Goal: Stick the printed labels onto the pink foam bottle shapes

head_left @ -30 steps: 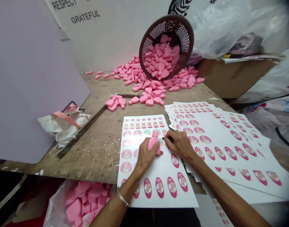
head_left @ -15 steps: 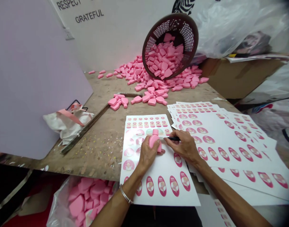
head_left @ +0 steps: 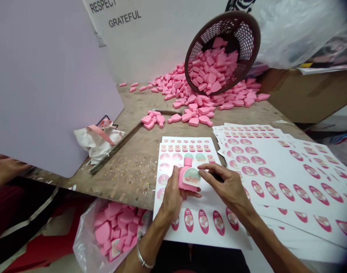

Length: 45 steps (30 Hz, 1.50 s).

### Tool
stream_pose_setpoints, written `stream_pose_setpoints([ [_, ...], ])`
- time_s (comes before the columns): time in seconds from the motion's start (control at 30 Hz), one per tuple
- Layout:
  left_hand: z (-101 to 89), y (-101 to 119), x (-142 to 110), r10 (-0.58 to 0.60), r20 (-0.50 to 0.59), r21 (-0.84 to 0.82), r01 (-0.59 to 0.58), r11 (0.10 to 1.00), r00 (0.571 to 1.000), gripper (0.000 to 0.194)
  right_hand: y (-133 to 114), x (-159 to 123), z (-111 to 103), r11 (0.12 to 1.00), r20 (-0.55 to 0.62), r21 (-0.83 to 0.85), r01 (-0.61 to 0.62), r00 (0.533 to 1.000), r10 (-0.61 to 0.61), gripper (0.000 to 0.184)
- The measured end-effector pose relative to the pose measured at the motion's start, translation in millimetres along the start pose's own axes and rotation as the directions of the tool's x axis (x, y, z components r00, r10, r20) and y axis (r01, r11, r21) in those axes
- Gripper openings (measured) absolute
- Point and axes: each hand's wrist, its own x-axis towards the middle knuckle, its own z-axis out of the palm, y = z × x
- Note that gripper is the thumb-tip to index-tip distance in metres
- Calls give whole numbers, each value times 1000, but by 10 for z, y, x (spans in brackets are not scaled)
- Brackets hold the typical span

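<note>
My left hand [head_left: 173, 197] is closed around a small pink bottle-shaped piece [head_left: 187, 162], held neck up above a sticker sheet [head_left: 207, 237]. A pale green, arch-shaped sticker [head_left: 192, 176] lies over the front of the bottle piece. At the sticker's right edge, my right hand [head_left: 226, 184] pinches with thumb and forefinger. Tucked in that same hand is a slim black-handled tool [head_left: 217, 176], mostly hidden, so its kind is unclear. The sheet below carries rows of pink and green stickers.
A brown plastic basket [head_left: 251, 57] lies tipped over, spilling pink pieces [head_left: 173, 85] across the table. More sticker sheets [head_left: 275, 151] are stacked at right. A plastic bag [head_left: 88, 239] of pink pieces hangs below the front edge. Another person's hand [head_left: 8, 168] shows at far left.
The green sticker now covers the bottle's front, where the black-handled tool pointed before. That tool has turned back into my right hand. The bottle's front faces me more, and the view has shifted left.
</note>
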Motion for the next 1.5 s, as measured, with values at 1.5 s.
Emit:
stream_pose_setpoints([
  [1.5, -12, 105, -181, 68, 172, 94, -85, 992, 983, 32, -33, -80, 45, 994, 235, -95, -52, 969, 73, 60],
])
